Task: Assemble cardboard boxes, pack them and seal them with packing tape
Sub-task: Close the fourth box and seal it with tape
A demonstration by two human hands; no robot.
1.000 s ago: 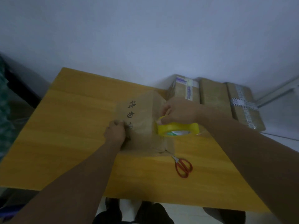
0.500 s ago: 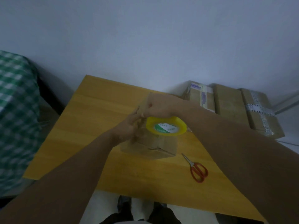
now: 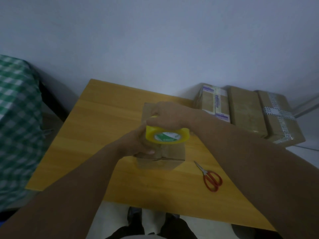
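A small brown cardboard box point(image 3: 165, 157) stands on the yellow wooden table point(image 3: 103, 128), near its middle. My right hand point(image 3: 165, 116) grips a yellow roll of packing tape point(image 3: 167, 136) from above and holds it over the box's top. My left hand point(image 3: 136, 144) grips the box's left side, thumb on the near top edge. The tape's free end is hidden behind the hands.
Red-handled scissors point(image 3: 211, 179) lie on the table right of the box. Three taped cardboard boxes point(image 3: 245, 111) stand in a row at the table's far right. A green checked cloth point(image 3: 15, 121) hangs at the left. My legs show below the near table edge.
The box went from lying flat to standing on the table. My right hand carried the tape roll up over its top, and my left hand shifted to the box's left side. The view swung left.
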